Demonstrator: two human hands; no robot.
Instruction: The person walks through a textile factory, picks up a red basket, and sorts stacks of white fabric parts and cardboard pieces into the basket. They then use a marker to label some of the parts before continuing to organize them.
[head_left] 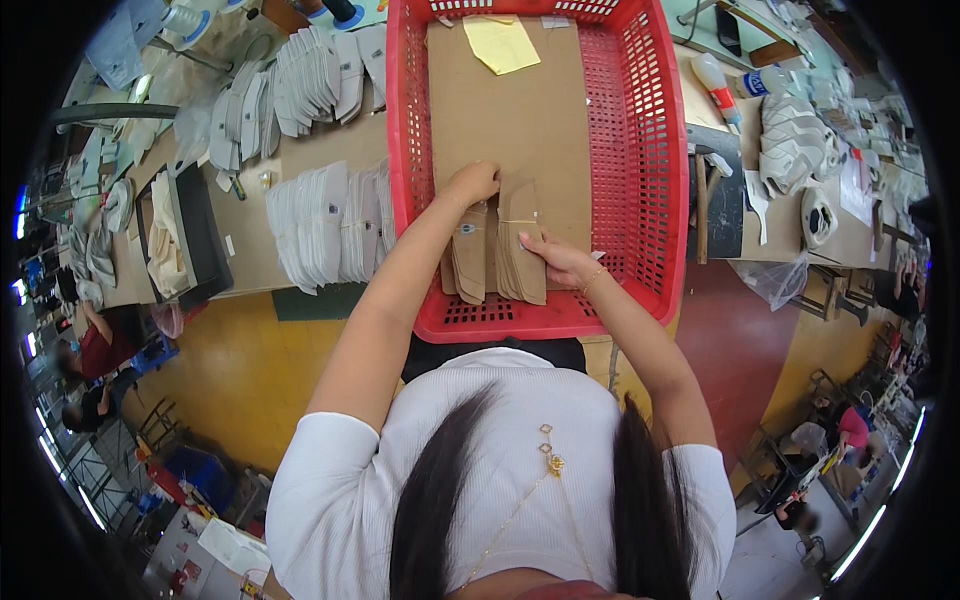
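Two tied bundles of thin brown cut pieces lie side by side at the near end of a red plastic basket [660,200]. My left hand [474,184] is closed at the far end of the left bundle [467,258], its fingertips partly hidden. The right bundle [520,262] has a band around its upper part. My right hand [562,260] grips its right edge, thumb on top and the other fingers mostly out of sight. Beneath the bundles is a flat brown cardboard sheet [510,115], with a yellow paper [502,45] at its far end.
Stacks of white cut pieces [320,225] stand left of the basket, with more grey-white stacks [300,85] behind. On the right table are bottles [715,80], white shaped pieces [795,140] and a dark phone [728,32]. Other people sit working at both far sides.
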